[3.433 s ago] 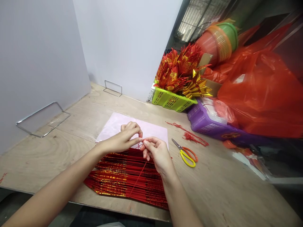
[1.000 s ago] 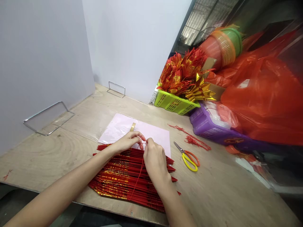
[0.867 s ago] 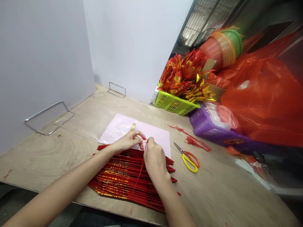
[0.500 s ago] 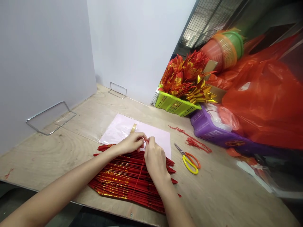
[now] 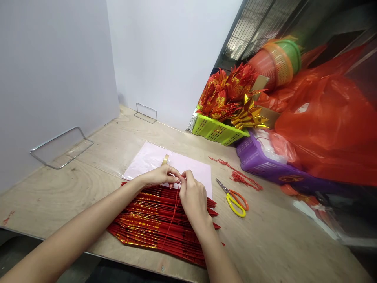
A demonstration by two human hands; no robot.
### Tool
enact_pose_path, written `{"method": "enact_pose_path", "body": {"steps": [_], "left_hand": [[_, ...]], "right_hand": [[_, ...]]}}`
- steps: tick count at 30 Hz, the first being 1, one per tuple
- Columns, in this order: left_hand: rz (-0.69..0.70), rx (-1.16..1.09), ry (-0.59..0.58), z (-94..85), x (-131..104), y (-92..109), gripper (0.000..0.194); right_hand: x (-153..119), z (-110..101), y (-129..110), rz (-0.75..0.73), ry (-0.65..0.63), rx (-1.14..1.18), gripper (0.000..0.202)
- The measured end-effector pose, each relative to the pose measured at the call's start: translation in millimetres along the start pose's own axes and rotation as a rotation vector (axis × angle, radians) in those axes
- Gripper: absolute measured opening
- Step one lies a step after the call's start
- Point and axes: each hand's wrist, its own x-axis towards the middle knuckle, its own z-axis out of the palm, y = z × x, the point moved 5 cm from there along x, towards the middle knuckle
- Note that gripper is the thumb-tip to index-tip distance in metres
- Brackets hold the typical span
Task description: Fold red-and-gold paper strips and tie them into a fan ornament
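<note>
A row of folded red and gold paper pieces [image 5: 144, 224] lies stacked side by side on the table below my hands. A thin red string [image 5: 171, 221] runs over the folds and up to my fingertips. My left hand [image 5: 160, 175] pinches the string between thumb and forefinger at the far edge of the stack. Close against it, my right hand [image 5: 193, 196] is also closed on the string, its fingertips meeting the left ones. The exact spot where the string passes between the fingers is partly hidden.
Orange-and-yellow-handled scissors [image 5: 234, 200] and loose red strings [image 5: 244, 179] lie to the right. Behind my hands is a pale pink sheet [image 5: 191, 169] with a tape roll [image 5: 165, 159]. A green basket [image 5: 218, 131] of folded paper ornaments and a purple basket [image 5: 256, 159] stand at the back right.
The fingertips of both hands have shifted slightly and drawn together in a pinch on the string. The folded stack, scissors and baskets stay where they were.
</note>
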Motion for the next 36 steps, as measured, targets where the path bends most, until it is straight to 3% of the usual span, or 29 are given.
{"method": "enact_pose_path", "body": {"steps": [6, 10, 18, 22, 28, 32, 36], "left_hand": [[-0.015, 0.106, 0.018, -1.6, 0, -1, 0.027], [0.024, 0.226, 0.118, -6.5, 0, 4, 0.019], [0.009, 0.343, 0.24, -13.1, -5, 12, 0.014], [-0.102, 0.244, 0.266, -14.9, 0, 1, 0.013], [-0.299, -0.081, 0.188, -9.3, 8, -18, 0.019], [-0.293, -0.242, 0.155, -4.8, 11, -9, 0.022], [-0.229, -0.343, 0.132, -5.1, 18, 4, 0.037]], "right_hand": [[-1, 2, 6, 0.04, 0.013, 0.155, 0.009], [-3, 5, 11, 0.061, 0.067, 0.27, 0.009], [-23, 2, 13, -0.032, 0.204, 0.596, 0.014], [-54, 10, 9, -0.126, 0.169, 0.674, 0.016], [-88, 32, 10, -0.165, 0.194, 0.658, 0.019], [-94, 37, 9, -0.199, 0.239, 0.606, 0.02], [-98, 38, 8, -0.231, 0.28, 0.538, 0.02]]}}
